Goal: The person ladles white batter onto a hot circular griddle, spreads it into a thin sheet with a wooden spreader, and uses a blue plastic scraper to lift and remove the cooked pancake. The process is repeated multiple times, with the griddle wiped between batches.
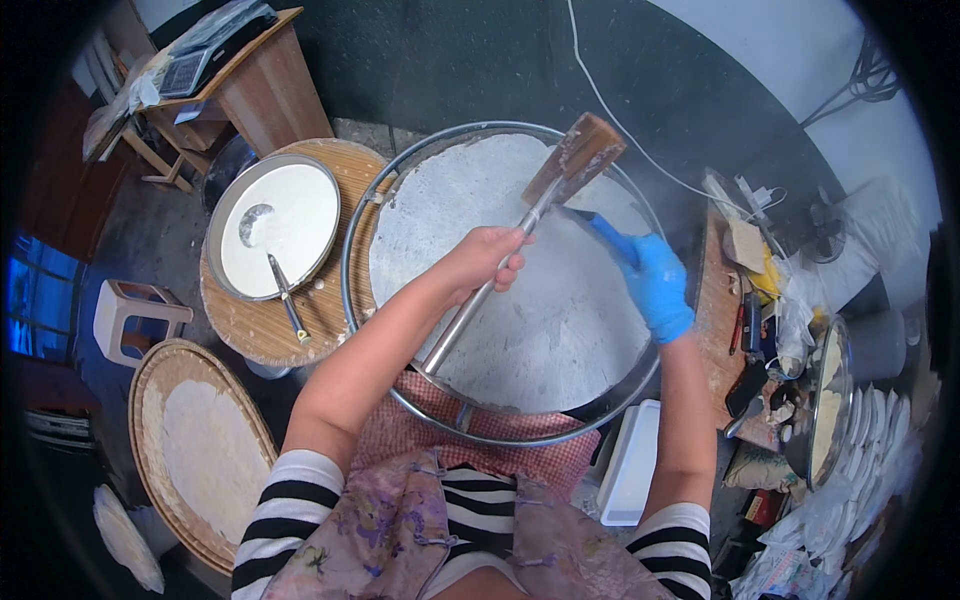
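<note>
My left hand, bare, grips the metal handle of a wooden-bladed batter spreader, held slantwise above a large round griddle. Its wooden blade is up at the far right and the handle's end points down towards me. In a blue glove, my right hand holds a blue-handled scraper whose dark blade meets or nearly meets the spreader's wood; contact cannot be made out. Whitish residue coats the griddle. Left of it, a round pan of white batter has a ladle resting in it.
A metal ring rail surrounds the griddle. The pan stands on a round slatted table. At lower left are a woven tray and a plastic stool. A cluttered wooden table stands right, and a white cord hangs behind.
</note>
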### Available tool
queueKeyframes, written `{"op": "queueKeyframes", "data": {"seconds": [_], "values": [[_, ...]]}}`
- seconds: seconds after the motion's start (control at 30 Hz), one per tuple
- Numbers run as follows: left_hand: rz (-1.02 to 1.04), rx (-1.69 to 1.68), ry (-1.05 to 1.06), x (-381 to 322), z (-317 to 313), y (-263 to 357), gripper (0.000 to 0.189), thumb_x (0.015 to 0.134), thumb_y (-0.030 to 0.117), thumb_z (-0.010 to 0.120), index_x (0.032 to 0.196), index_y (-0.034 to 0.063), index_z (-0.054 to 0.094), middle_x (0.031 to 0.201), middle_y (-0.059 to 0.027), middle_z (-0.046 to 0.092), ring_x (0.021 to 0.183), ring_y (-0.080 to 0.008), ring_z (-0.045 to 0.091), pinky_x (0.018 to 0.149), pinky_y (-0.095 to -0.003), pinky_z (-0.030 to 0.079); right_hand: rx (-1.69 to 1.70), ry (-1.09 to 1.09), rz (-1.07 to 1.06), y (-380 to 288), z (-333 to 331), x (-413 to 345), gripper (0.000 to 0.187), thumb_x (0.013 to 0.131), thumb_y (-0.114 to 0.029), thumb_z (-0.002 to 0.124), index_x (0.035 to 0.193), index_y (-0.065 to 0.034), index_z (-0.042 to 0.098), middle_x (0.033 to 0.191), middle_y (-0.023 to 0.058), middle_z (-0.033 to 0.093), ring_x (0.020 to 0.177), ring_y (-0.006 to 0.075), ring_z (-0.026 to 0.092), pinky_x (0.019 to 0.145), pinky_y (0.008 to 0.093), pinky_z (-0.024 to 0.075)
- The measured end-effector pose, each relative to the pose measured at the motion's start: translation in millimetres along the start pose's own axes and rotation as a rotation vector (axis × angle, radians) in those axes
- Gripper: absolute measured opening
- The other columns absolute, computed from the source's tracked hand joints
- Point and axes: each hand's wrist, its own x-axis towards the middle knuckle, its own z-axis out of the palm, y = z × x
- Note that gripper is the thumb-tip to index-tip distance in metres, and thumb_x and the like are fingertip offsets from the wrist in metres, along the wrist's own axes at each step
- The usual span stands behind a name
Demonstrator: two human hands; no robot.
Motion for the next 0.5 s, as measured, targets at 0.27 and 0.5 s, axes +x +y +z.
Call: {"op": "queueKeyframes", "data": {"seconds": [0.27, 0.5], "values": [[0.067, -0.216, 0.036, -54.2, -27.7, 0.3, 0.036, 0.096, 0.023, 0.041, 0.12, -0.0031, 0.045, 0.065, 0.002, 0.046, 0.047, -0.0055, 0.039, 0.042, -0.0192, 0.032, 0.692, -0.228, 0.129, 9.3, 84.8, -14.8, 0.038, 0.079, -0.003, 0.049, 0.113, -0.0134, 0.061, 0.095, 0.0164, 0.064, 0.078, 0.0305, 0.061, 0.072, 0.0377, 0.0467], [0.099, -0.274, 0.176, -120.0, -69.9, -45.5, 0.037, 0.096, 0.026, 0.042, 0.122, 0.0004, 0.046, 0.064, 0.0006, 0.045, 0.045, -0.0055, 0.038, 0.041, -0.0194, 0.032, 0.078, -0.602, -0.081, -13.1, 67.1, -34.8, 0.04, 0.082, -0.004, 0.039, 0.117, -0.0099, 0.059, 0.094, 0.0205, 0.063, 0.082, 0.0298, 0.062, 0.079, 0.0384, 0.0478]]}}
